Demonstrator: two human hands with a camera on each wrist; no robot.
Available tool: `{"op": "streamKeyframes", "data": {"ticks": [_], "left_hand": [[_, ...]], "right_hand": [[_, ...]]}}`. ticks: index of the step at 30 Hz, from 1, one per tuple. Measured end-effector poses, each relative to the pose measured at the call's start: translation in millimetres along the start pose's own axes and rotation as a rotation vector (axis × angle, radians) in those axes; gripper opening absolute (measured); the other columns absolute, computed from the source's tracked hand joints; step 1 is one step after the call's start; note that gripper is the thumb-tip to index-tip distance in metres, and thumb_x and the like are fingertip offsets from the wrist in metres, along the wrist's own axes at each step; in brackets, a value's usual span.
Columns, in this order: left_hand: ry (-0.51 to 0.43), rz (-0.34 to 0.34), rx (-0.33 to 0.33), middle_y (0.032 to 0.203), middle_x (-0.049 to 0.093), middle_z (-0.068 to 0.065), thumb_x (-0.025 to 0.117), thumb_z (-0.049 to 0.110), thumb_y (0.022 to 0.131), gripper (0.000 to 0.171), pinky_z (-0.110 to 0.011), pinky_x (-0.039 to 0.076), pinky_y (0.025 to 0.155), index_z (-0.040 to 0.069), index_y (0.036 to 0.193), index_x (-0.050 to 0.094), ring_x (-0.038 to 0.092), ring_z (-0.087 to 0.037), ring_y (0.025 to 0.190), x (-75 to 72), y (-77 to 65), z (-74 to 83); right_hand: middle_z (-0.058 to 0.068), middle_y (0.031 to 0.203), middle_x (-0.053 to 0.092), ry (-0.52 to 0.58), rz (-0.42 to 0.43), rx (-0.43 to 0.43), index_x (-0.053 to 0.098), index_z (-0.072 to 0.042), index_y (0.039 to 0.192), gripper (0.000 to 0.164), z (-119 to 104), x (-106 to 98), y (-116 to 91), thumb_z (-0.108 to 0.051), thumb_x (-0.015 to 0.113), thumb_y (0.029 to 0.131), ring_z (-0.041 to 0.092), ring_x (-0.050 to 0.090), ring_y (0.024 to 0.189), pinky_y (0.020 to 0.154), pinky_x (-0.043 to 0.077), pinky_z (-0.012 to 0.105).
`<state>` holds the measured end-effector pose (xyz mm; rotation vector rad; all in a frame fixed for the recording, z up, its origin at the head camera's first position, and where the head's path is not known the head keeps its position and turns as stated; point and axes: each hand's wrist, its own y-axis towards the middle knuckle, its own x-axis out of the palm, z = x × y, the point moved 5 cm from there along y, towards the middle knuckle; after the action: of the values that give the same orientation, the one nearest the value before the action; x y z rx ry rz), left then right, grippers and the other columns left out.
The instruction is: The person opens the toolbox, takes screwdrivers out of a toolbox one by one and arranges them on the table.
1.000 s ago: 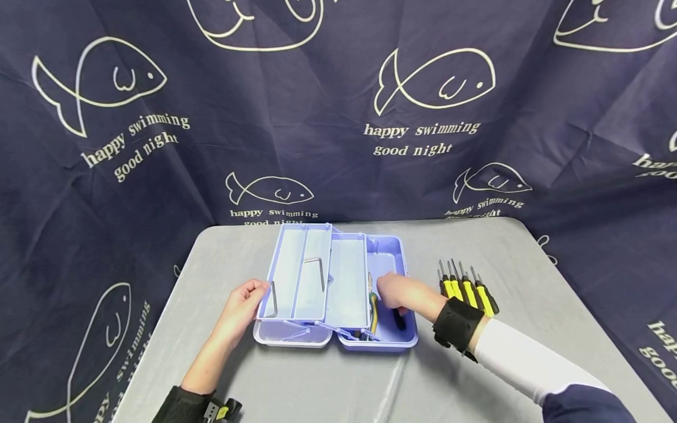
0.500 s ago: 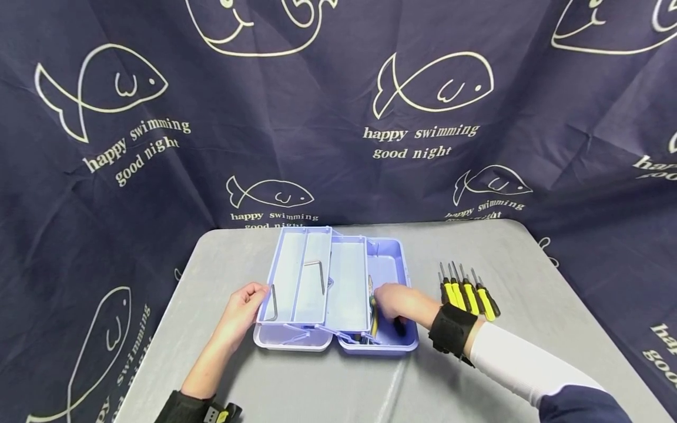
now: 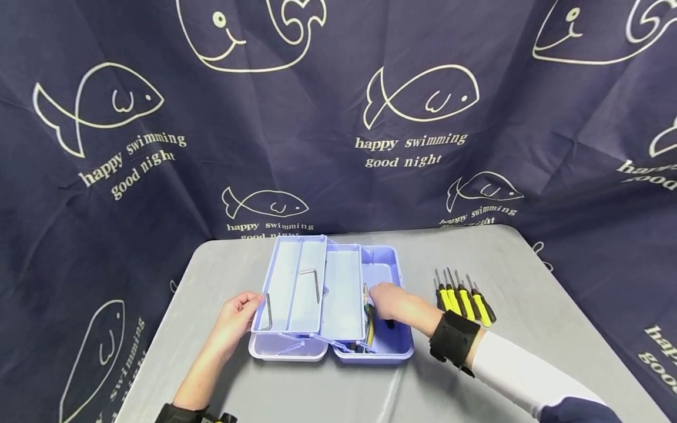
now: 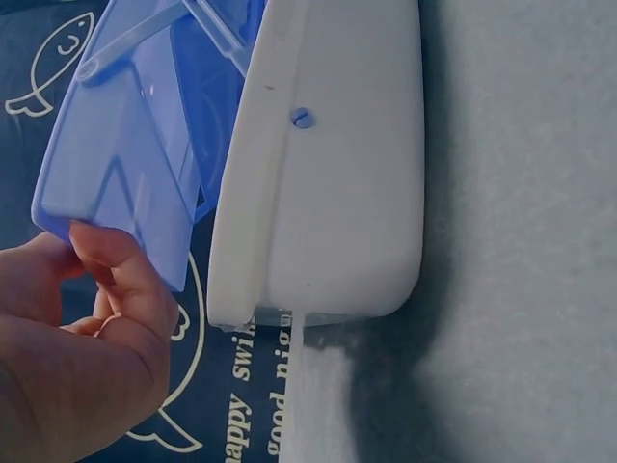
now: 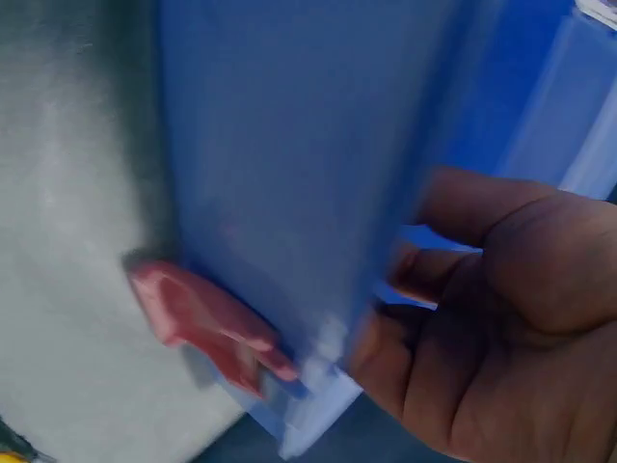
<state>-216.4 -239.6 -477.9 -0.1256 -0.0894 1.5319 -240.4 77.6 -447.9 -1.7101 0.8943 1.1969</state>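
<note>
A pale blue toolbox [image 3: 398, 356] stands unfolded, its stepped trays spread to the left. My left hand [image 3: 235, 320] pinches the left edge of the upper tray [image 3: 285, 282]; the left wrist view shows thumb and finger on the tray [image 4: 116, 174]. Two hex keys lie in it, one hex key [image 3: 317, 286] near the divider and another hex key [image 3: 269, 314] by the left edge. My right hand [image 3: 394, 301] reaches into the deep right compartment, fingertips hidden. Just below it shows a black object [image 3: 390, 324]; whether the hand holds it is unclear. Pliers [image 3: 370, 332] with yellow-green handles lie close by.
Several yellow-and-black screwdrivers [image 3: 462, 299] lie in a row on the grey table [image 3: 338, 393], right of the toolbox. A red latch [image 5: 207, 313] sits on the toolbox's outer wall. Behind the table hangs a dark blue fish-print cloth [image 3: 338, 147].
My right hand has shifted left within the deep compartment, toward the pliers. The black object shows less below it. My left hand stays on the tray edge. The head view has tilted slightly up.
</note>
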Motion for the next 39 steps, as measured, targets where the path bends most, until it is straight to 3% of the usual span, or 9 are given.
{"op": "streamKeyframes", "data": {"ticks": [8, 16, 19, 24, 29, 36, 39], "left_hand": [[-0.013, 0.025, -0.001, 0.074, 0.069, 0.002, 0.056, 0.013, 0.107, 0.018, -0.026, 0.055, 0.060, -0.003, 0.099, 0.062, 0.064, -0.009, 0.065, -0.1, -5.3, 3.1], [0.017, 0.017, -0.002, 0.073, 0.068, 0.002, 0.056, 0.013, 0.107, 0.017, -0.024, 0.049, 0.055, -0.002, 0.100, 0.062, 0.062, -0.009, 0.062, -0.9, -10.4, -0.2], [0.019, 0.024, 0.016, 0.072, 0.068, 0.001, 0.057, 0.012, 0.106, 0.016, -0.023, 0.047, 0.053, -0.002, 0.100, 0.062, 0.060, -0.009, 0.060, -1.5, -11.0, 1.5], [0.003, 0.009, 0.044, 0.071, 0.066, 0.002, 0.056, 0.010, 0.106, 0.015, -0.022, 0.046, 0.052, -0.002, 0.099, 0.063, 0.058, -0.008, 0.059, -1.2, -11.5, 0.4], [-0.001, -0.067, 0.031, 0.073, 0.067, 0.002, 0.056, 0.010, 0.107, 0.016, -0.023, 0.050, 0.054, -0.003, 0.100, 0.062, 0.060, -0.008, 0.061, -5.8, -10.7, -3.4], [0.168, -0.177, 0.020, 0.075, 0.064, 0.001, 0.054, 0.009, 0.106, 0.022, -0.025, 0.056, 0.058, -0.012, 0.105, 0.061, 0.061, -0.008, 0.065, -12.3, -3.7, 7.7], [0.192, -0.199, 0.017, 0.074, 0.061, 0.001, 0.054, 0.008, 0.106, 0.023, -0.026, 0.057, 0.058, -0.014, 0.105, 0.060, 0.061, -0.008, 0.064, -10.5, 1.2, 13.3]], "right_hand": [[0.003, 0.078, 0.064, 0.171, 0.127, -0.079, 0.064, -0.007, 0.084, 0.014, 19, -45, -23, 0.004, 0.072, 0.081, 0.018, 0.061, 0.073, 0.070, 0.054, 0.035], [-0.002, 0.071, 0.056, 0.213, 0.316, -0.091, 0.060, -0.010, 0.086, 0.014, 72, -61, -61, 0.002, 0.067, 0.084, 0.014, 0.051, 0.066, 0.065, 0.046, 0.034], [-0.003, 0.070, 0.053, 0.240, 0.332, -0.060, 0.057, -0.010, 0.087, 0.016, 98, -56, -74, 0.002, 0.067, 0.082, 0.013, 0.048, 0.064, 0.063, 0.043, 0.033], [0.004, 0.076, 0.056, 0.326, 0.289, 0.076, 0.051, -0.005, 0.090, 0.018, 143, -42, -91, 0.001, 0.066, 0.082, 0.017, 0.052, 0.067, 0.063, 0.045, 0.034], [0.011, 0.080, 0.059, 0.361, 0.239, 0.189, 0.050, 0.000, 0.090, 0.014, 183, -25, -100, 0.003, 0.063, 0.085, 0.021, 0.056, 0.067, 0.061, 0.049, 0.035], [0.009, 0.081, 0.059, 0.354, 0.171, 0.311, 0.053, -0.001, 0.093, 0.009, 210, 2, -102, -0.002, 0.062, 0.091, 0.024, 0.058, 0.071, 0.064, 0.048, 0.037], [0.009, 0.081, 0.058, 0.329, 0.175, 0.341, 0.053, -0.002, 0.094, 0.009, 215, 7, -101, -0.004, 0.061, 0.092, 0.025, 0.058, 0.072, 0.068, 0.048, 0.041]]}}
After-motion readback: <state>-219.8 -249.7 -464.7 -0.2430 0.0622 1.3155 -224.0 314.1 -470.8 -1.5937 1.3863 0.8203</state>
